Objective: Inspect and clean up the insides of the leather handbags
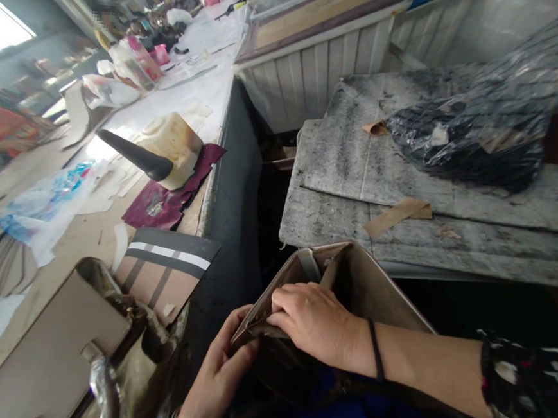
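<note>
A brown-lined bag [389,285] is tilted with its mouth open in front of me, below the table's edge. My left hand [220,375] is closed on its near left corner, thumb on one side and fingers on the other. Over the opening, my right hand [321,322] has its fingers curled on the lining just inside that same corner; its fingertips are partly hidden. A second, beige bag [56,339] with a wrapped handle lies to the left. Behind it rests a striped panel [163,267] in black, white and tan.
A stained glue container [175,143] with a black handle [135,156] stands on a maroon scrap [156,206]. Grey boards [344,175] at right carry a black plastic bag [473,134] and tan strip [399,215]. Another person's arm [4,144] is far left.
</note>
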Motion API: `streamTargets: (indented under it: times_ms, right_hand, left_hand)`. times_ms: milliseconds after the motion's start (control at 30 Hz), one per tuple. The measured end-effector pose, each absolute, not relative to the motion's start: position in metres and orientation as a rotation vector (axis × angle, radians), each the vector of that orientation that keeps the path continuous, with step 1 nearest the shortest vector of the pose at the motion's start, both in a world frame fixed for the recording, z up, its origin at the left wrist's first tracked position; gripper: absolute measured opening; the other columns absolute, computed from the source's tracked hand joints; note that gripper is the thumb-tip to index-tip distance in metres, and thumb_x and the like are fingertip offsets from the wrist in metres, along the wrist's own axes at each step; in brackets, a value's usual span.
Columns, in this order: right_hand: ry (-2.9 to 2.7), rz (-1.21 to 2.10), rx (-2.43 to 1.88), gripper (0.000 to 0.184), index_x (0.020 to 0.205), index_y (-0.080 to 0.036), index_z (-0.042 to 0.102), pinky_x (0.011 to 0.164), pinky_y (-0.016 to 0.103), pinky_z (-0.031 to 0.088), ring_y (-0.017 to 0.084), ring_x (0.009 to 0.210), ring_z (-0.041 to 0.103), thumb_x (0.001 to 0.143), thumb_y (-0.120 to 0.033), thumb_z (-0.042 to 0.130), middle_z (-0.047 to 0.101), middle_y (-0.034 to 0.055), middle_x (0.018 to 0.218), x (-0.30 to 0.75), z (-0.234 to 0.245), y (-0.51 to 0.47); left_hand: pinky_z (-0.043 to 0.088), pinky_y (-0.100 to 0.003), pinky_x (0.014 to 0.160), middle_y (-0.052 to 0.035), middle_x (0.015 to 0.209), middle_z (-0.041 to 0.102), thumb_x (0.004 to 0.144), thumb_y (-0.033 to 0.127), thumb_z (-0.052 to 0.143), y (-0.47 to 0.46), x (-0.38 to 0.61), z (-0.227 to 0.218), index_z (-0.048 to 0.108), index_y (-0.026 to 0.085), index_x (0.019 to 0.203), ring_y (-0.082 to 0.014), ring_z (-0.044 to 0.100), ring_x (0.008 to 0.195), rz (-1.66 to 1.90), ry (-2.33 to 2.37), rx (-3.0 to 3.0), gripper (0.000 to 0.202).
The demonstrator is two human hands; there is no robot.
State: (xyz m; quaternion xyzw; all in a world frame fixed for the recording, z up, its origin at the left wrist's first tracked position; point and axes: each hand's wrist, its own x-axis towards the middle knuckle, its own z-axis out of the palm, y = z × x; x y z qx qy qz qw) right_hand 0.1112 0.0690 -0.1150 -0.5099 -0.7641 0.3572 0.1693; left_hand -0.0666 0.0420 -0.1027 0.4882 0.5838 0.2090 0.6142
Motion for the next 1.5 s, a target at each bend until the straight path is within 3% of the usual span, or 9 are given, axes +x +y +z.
streamTargets:
  times_ms: [100,200,533,733,1500]
  right_hand:
    - [-2.283,0.718,-1.366,0.014,0.076,-0.017,0.052,0.066,0.029,0.031,0.016,0.072,0.052,0.085,-0.027,0.048,0.06,0.0013,0.075,0.107,-0.12,0.065]
    - [-2.354,0.629,-1.329,0.017,0.076,-0.017,0.051,0.063,0.03,0.029,0.016,0.07,0.05,0.086,-0.029,0.047,0.059,0.0018,0.074,0.105,-0.123,0.067]
    - [-2.356,0.677,-1.314,0.012,0.078,-0.017,0.051,0.062,0.029,0.028,0.015,0.069,0.05,0.084,-0.028,0.052,0.058,0.0009,0.073,0.099,-0.132,0.074]
    - [-2.358,0.648,-1.302,0.018,0.075,-0.017,0.051,0.062,0.03,0.028,0.016,0.069,0.05,0.085,-0.031,0.048,0.058,0.0008,0.072,0.096,-0.134,0.079]
    - [-2.373,0.68,-1.288,0.017,0.072,-0.017,0.053,0.062,0.029,0.026,0.015,0.069,0.049,0.084,-0.03,0.051,0.057,-0.0002,0.07,0.091,-0.129,0.088]
  left_hand:
    - [0.041,-0.026,0.086,-0.0042,0.109,0.06,0.075,0.039,0.056,0.044,-0.065,-0.106,0.053,0.018,0.113,-0.0228,0.052,0.102,0.551,1.407,1.128,0.043]
    - [0.041,-0.028,0.089,-0.0053,0.104,0.063,0.076,0.044,0.053,0.045,-0.066,-0.11,0.059,0.016,0.108,-0.0236,0.052,0.102,0.586,1.507,1.133,0.043]
    - [0.043,-0.034,0.087,-0.0085,0.101,0.065,0.075,0.042,0.056,0.047,-0.074,-0.119,0.058,0.014,0.11,-0.0258,0.056,0.096,0.594,1.477,0.96,0.045]
    - [0.041,-0.033,0.091,-0.0074,0.104,0.064,0.076,0.038,0.057,0.049,-0.077,-0.121,0.059,0.015,0.109,-0.0243,0.055,0.099,0.589,1.471,0.991,0.041]
    - [0.048,-0.028,0.082,-0.0054,0.102,0.065,0.075,0.036,0.058,0.049,-0.085,-0.119,0.061,0.018,0.107,-0.025,0.059,0.095,0.521,1.532,1.356,0.037]
